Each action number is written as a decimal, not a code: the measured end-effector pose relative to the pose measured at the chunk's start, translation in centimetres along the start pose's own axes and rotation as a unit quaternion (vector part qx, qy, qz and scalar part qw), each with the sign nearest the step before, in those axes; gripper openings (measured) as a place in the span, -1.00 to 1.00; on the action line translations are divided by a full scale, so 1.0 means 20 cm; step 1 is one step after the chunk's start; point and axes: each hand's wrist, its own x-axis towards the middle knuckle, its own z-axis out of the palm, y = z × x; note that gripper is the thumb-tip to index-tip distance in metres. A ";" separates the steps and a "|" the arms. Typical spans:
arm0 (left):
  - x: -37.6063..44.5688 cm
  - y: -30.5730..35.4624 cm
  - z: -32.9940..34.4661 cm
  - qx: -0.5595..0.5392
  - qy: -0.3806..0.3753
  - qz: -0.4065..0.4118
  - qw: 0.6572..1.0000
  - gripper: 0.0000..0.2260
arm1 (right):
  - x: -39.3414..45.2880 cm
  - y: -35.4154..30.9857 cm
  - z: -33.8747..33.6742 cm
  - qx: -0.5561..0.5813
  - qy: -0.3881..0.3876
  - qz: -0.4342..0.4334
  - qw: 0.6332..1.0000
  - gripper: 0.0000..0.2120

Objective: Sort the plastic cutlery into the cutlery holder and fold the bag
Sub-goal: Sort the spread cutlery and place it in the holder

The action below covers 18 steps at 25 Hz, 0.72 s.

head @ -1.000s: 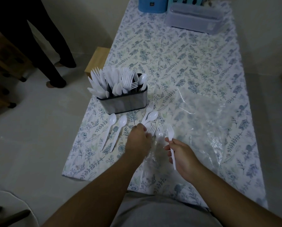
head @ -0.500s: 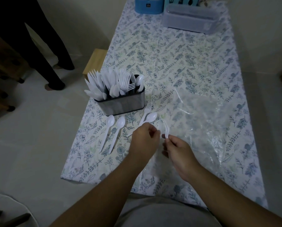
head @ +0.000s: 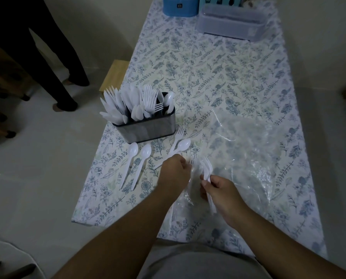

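A dark cutlery holder (head: 148,128) full of white plastic knives, forks and spoons stands on the floral tablecloth (head: 218,77). Two loose spoons (head: 137,164) lie in front of it. A fork (head: 178,135) and a spoon (head: 183,146) lie to their right. My right hand (head: 221,190) grips a small bunch of white forks (head: 206,168) by their handles. My left hand (head: 175,174) is curled over the cutlery lying at the edge of the clear plastic bag (head: 254,156); what its fingers hold is hidden. The bag lies spread flat to the right.
A blue container (head: 180,6) and a clear lidded box (head: 230,25) stand at the table's far end. A wooden stool (head: 114,74) sits left of the table. A person's dark-clad legs (head: 47,63) stand on the floor at the left.
My right hand has drawn back toward me and now holds more than one fork. My left hand has stayed over the cutlery by the bag's edge.
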 end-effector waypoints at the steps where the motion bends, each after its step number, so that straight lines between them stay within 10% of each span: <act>1: 0.02 0.01 0.02 0.037 -0.012 0.006 0.999 -0.87 | -0.01 0.01 -0.01 -0.015 0.003 0.001 1.000 -0.82; 18: -0.11 -0.11 -0.06 0.089 -0.055 0.027 0.994 -0.85 | 0.06 -0.04 0.05 0.087 -0.015 0.053 0.995 -0.79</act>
